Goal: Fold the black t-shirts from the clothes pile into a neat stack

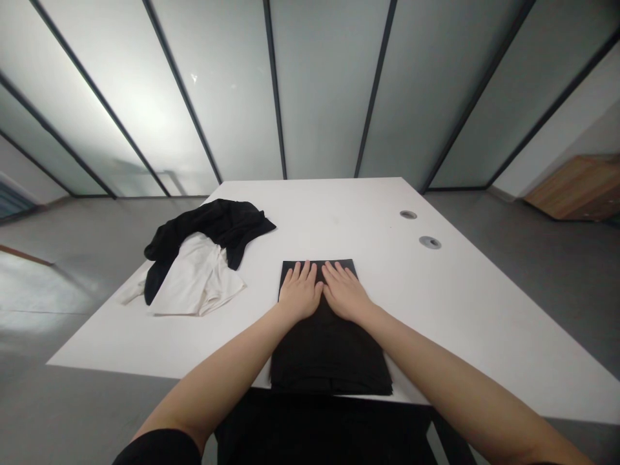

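Neither hand grips: the left hand (301, 294) and the right hand (345, 294) lie palm down with fingers extended, side by side, on the far part of the folded black cloth (332, 361). The thumbs are very close; whether they touch cannot be determined. The cloth lies at the near edge of the white table (465, 310), directly before the person, with its layered near end at that edge; any overhang cannot be confirmed. Unequal hand pressure could skew the upper layers or raise creases, since contact is limited to the far part. A push toward the body could carry the near end over the edge; a sleeve or forearm brushing the sides could displace a layer. Farther left, the crumpled white garment (194, 278) partly covers the loose black garment (220, 219). This pair lies along the table's left edge, so a sideways knock could cause it to slip off.
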A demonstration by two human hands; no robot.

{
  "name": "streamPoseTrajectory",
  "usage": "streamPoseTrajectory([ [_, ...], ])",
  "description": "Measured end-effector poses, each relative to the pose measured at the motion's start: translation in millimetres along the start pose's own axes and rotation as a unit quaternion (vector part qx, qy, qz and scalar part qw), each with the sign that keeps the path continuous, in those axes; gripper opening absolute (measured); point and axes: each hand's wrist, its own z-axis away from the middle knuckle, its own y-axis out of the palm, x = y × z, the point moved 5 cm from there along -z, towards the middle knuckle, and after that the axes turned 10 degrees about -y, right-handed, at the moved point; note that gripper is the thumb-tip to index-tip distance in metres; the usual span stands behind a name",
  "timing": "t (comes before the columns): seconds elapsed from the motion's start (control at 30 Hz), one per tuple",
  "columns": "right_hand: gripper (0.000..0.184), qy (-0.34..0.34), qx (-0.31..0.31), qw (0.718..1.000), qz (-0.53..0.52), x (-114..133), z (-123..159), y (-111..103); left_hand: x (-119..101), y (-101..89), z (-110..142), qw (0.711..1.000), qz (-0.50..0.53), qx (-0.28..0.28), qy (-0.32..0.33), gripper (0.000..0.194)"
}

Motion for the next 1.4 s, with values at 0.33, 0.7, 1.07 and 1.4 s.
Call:
streamPoseTrajectory([
  [0.33,0.066,0.068,0.004,0.997,0.02,-32.9,1.1,-3.4,3.5,-9.6,5.6,0.997,-0.056,0.013,-0.058,0.068],
  [0.7,0.065,-0.045,-0.026,0.999,0.012,0.7,7.3,-8.9,10.9,-9.7,-8.6,0.996,-0.049,0.01,-0.076,0.066],
  [1.07,0.067,0.011,0.014,1.0,0.017,-3.5,-3.8,-2.4,-5.2,-11.7,8.1,0.998,-0.05,-0.019,-0.014,0.065],
  [1.4,0.066,0.061,0.015,0.998,0.022,-20.9,-3.5,-7.9,-8.1,-5.0,4.5,0.999,-0.026,0.008,-0.023,0.069],
])
